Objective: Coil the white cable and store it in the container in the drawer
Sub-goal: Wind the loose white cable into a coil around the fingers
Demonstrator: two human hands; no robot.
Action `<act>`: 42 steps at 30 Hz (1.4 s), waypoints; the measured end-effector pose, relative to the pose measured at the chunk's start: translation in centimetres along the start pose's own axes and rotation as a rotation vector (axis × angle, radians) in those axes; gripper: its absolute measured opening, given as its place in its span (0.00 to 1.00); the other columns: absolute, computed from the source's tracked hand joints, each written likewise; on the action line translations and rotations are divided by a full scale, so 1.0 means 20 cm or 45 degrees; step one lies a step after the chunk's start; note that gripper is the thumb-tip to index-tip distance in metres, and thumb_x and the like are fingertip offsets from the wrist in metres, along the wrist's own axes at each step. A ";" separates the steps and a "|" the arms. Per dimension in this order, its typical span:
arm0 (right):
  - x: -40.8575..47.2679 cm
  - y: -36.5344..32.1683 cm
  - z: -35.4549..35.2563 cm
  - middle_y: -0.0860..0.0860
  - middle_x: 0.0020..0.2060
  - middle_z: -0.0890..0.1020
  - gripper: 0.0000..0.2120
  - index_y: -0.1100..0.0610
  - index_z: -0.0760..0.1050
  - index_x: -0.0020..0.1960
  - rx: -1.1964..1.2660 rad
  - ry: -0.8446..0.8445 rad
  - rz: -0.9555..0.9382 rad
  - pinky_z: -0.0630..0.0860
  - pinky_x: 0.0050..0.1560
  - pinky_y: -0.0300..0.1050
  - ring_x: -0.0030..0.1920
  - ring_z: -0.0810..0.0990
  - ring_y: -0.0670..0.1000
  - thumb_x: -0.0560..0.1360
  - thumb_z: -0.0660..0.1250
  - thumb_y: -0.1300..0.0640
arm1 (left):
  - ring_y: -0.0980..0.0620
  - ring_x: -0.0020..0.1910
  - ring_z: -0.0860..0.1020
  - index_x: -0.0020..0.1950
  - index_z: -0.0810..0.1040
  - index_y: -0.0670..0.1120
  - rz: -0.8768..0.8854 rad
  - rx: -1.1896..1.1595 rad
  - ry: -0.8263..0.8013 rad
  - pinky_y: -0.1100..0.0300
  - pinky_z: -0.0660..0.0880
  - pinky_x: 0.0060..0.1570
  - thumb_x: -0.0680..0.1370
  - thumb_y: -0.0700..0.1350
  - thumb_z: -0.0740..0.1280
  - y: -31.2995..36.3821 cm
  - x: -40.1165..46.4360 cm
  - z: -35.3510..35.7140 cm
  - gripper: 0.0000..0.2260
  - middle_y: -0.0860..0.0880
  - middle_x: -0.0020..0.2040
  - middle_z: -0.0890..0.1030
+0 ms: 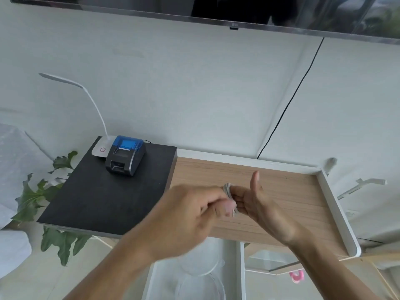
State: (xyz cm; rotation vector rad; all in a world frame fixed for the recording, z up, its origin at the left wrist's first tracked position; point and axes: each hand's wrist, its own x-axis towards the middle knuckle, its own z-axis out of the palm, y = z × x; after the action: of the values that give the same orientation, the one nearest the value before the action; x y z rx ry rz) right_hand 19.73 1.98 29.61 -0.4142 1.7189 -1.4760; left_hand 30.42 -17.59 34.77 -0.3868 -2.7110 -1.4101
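A small bundle of white cable [229,194] is held between both hands above the wooden shelf top [281,191]. My left hand [190,215] is blurred, its fingers closed around the lower part of the coil. My right hand [255,204] grips the coil with curled fingers while the thumb sticks up. Below my hands the white drawer [241,267] stands open. Clear plastic containers [201,271] lie inside it, partly hidden by my left forearm.
A small black and blue printer [124,155] and a white desk lamp [100,148] stand on the black board [97,198] at left. A green plant [43,198] grows beside it. A black cord [287,102] hangs from the TV [233,11]. A pink object [296,276] lies lower right.
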 end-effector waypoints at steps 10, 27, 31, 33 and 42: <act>-0.08 -0.02 0.01 0.62 0.48 0.86 0.63 0.68 0.78 0.67 0.080 -0.238 -0.038 0.79 0.57 0.50 0.45 0.85 0.58 0.64 0.46 0.14 | 0.59 0.30 0.73 0.43 0.85 0.54 -0.170 -0.203 0.275 0.59 0.74 0.38 0.81 0.58 0.66 -0.42 0.16 -0.06 0.13 0.45 0.30 0.77; 0.02 0.04 0.03 0.72 0.69 0.77 0.58 0.77 0.67 0.74 1.152 -0.023 -0.231 0.73 0.75 0.57 0.70 0.79 0.67 0.75 0.52 0.21 | 0.55 0.29 0.71 0.41 0.80 0.40 -0.501 -0.602 0.261 0.65 0.69 0.34 0.83 0.58 0.64 -0.53 -0.10 0.57 0.22 0.52 0.28 0.76; 0.08 0.03 0.03 0.72 0.71 0.76 0.56 0.75 0.69 0.73 0.921 0.117 -0.250 0.66 0.80 0.60 0.73 0.75 0.67 0.77 0.48 0.23 | 0.51 0.26 0.74 0.43 0.80 0.40 -0.534 -0.640 0.190 0.62 0.71 0.30 0.84 0.57 0.65 -0.41 -0.14 0.59 0.22 0.51 0.29 0.79; 0.09 0.04 0.01 0.68 0.68 0.81 0.54 0.72 0.73 0.71 0.678 0.200 -0.232 0.65 0.80 0.61 0.71 0.79 0.64 0.75 0.47 0.23 | 0.51 0.27 0.75 0.43 0.81 0.41 -0.509 -0.608 0.149 0.62 0.72 0.30 0.85 0.54 0.65 -0.34 -0.15 0.58 0.19 0.49 0.29 0.80; 0.05 0.07 0.02 0.64 0.60 0.86 0.56 0.61 0.83 0.62 -0.042 0.117 0.087 0.74 0.73 0.54 0.63 0.84 0.60 0.69 0.38 0.20 | 0.58 0.33 0.72 0.47 0.80 0.51 -0.194 0.351 0.066 0.66 0.65 0.35 0.86 0.54 0.64 -0.17 -0.11 0.26 0.12 0.57 0.35 0.76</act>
State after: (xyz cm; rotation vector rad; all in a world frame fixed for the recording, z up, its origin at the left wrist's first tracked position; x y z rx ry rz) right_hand 19.84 1.32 27.95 -0.3057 1.8139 -1.4389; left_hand 31.97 -15.68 28.73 -0.1264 -2.8887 -1.0343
